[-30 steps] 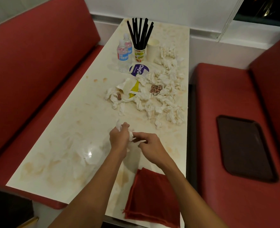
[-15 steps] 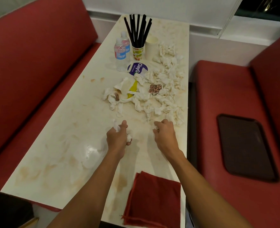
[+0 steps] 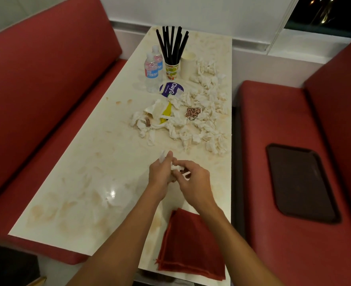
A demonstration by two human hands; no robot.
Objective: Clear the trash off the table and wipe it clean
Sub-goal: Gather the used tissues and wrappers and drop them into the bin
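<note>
Both hands meet over the middle of the table (image 3: 92,166), nearer the person than the main litter. The left hand (image 3: 162,176) is curled closed around a wad of crumpled tissue (image 3: 175,167), thumb up and a white scrap poking above the fingers; it appears to serve as the collecting hand. The right hand (image 3: 195,182) comes in from the right, fingers bent and pinched on the same wad, with a white strip showing beneath its knuckles; it looks to be pressing a fresh piece into the bundle, so both hands are closed on tissue. Both forearms reach forward from the near edge, wrists roughly level, hands held just above the surface; contact with the table cannot be confirmed. The bulk of the trash, a spread of tissue pieces (image 3: 203,120) with a yellow wrapper (image 3: 166,112) and a patterned packet (image 3: 193,112), lies further up the table, well apart from the hands. 2 water bottles (image 3: 151,73), a cup of black straws (image 3: 172,69) and a plain cup (image 3: 188,62) stand at the far end. A folded red cloth (image 3: 191,244) waits at the near right corner, presumably kept for wiping afterwards. Brown smears cover the surface, so wiping is judged not begun. A dark tray (image 3: 300,182) sits on the right bench.
</note>
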